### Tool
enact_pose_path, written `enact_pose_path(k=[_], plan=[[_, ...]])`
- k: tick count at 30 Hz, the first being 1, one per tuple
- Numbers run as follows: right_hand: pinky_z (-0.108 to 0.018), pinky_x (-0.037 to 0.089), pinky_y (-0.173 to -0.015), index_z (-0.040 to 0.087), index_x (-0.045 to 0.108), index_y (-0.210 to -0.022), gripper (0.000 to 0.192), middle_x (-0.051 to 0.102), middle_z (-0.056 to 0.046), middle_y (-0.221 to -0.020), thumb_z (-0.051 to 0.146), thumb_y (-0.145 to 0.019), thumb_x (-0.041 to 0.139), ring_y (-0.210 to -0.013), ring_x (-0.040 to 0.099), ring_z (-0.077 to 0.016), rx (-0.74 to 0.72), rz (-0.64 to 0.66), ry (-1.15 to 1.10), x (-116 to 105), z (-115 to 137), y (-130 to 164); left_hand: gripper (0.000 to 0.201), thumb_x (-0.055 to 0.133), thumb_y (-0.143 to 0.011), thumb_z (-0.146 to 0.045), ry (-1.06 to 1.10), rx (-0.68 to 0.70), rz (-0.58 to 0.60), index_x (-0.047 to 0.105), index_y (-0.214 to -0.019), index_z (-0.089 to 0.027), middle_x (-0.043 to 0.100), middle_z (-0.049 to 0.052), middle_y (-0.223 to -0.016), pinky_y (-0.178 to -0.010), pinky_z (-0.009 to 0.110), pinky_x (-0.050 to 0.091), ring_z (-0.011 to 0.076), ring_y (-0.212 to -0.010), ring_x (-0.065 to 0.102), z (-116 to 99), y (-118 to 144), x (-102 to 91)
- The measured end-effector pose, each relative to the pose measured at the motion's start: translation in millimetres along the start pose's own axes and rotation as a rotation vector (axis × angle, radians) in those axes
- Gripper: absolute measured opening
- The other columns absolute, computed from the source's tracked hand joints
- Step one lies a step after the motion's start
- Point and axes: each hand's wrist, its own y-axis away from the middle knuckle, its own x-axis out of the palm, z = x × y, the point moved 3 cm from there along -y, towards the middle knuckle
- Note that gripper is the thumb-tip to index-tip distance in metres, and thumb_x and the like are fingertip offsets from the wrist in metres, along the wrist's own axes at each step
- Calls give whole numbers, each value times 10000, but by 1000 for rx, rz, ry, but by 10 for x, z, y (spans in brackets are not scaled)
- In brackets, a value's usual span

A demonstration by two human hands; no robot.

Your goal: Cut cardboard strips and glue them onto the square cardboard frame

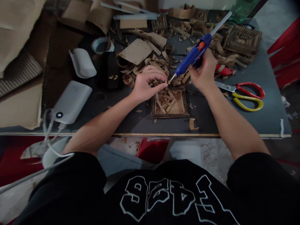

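Observation:
My right hand [203, 74] grips a blue hot-glue gun [192, 55] with a clear glue stick poking out of its back; the nozzle points down-left. My left hand [147, 83] pinches a small cardboard strip [166, 82] right at the nozzle tip. Just below both hands sits a square corrugated cardboard tray [155, 105] holding several loose cardboard strips.
Red-and-yellow scissors [246, 93] lie to the right. A white power bank [70, 101] with cable and a white case [82, 62] sit left. Cardboard scraps, a tape roll [102, 44], glue sticks [134, 16] and finished lattice pieces [241, 40] crowd the back of the dark table [257, 115].

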Motion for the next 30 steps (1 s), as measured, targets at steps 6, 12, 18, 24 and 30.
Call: enact_pose_path(k=[6,12,18,24,30], plan=[[-535,518,-936,284,575,-1302,560,670,-174,-1206,651,-880,539,-1213,617,-421,29,43,21,20,0,-5,363,717,-863,-626,6,-27,18,734,-880,-263,797,29,-956,-913,430,592,200,-973,727,-7,-3,-6],[-535,504,-996,315,588,-1287,574,677,-153,-1229,696,-860,544,-1272,562,-414,137,98,-4,-60,74,3,383,706,-857,-650,20,-32,22,736,-884,-269,795,30,-951,-940,427,588,202,-987,724,-4,-3,0],[-574,473,-1024,356,581,-1333,589,689,-131,-1225,671,-836,572,-1272,536,-429,177,136,0,-120,132,-4,426,696,-839,-694,-10,-65,27,733,-861,-270,797,34,-941,-922,436,598,209,-976,727,19,-1,10],[-577,434,-1077,425,549,-1374,583,701,-90,-1237,520,-808,647,-1278,520,-410,130,124,-16,-122,159,-15,433,668,-866,-686,-45,-81,29,727,-846,-258,798,44,-941,-948,451,580,216,-984,721,8,-7,9],[-536,414,-1171,319,542,-1392,585,610,-115,-1408,439,-827,635,-1350,499,-377,118,192,51,-100,197,-15,406,697,-852,-667,-59,-68,-15,729,-849,-262,801,43,-926,-982,467,573,218,-989,719,-2,-23,-37]])
